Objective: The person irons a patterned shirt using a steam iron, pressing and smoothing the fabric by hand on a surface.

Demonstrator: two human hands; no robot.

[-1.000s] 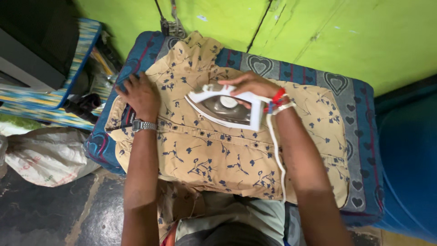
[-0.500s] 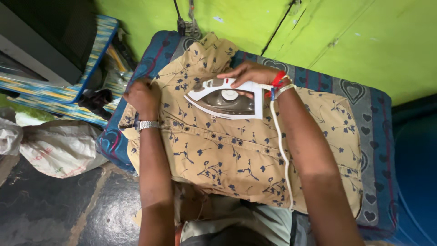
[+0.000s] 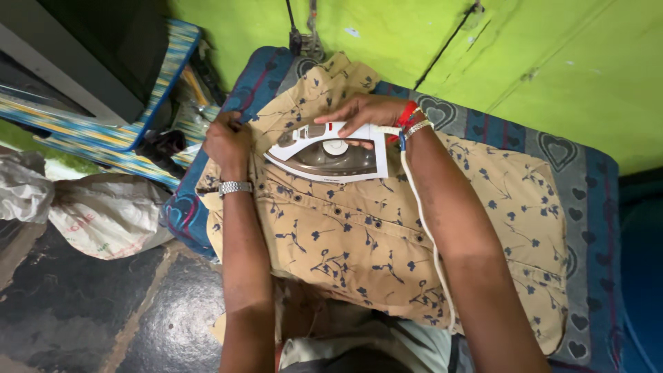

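A tan shirt with a dark blue flower print (image 3: 387,235) lies spread on a blue and grey patterned padded board (image 3: 594,179). My right hand (image 3: 366,114) grips the handle of a white and grey electric iron (image 3: 328,153) that rests flat on the shirt's upper left part, tip pointing left. The iron's white cord (image 3: 425,228) runs down along my right forearm. My left hand (image 3: 226,141), with a metal watch at the wrist, presses on the shirt's left edge just beside the iron's tip.
A bright green wall (image 3: 525,62) rises behind the board. A striped blue shelf (image 3: 117,131) with clutter stands at the left. White sacks (image 3: 97,214) lie on the dark stone floor (image 3: 124,311) at lower left.
The iron has slid left and a little toward the shirt's far end, with my right hand on it. My left hand stays at the shirt's left edge. The view has shifted.
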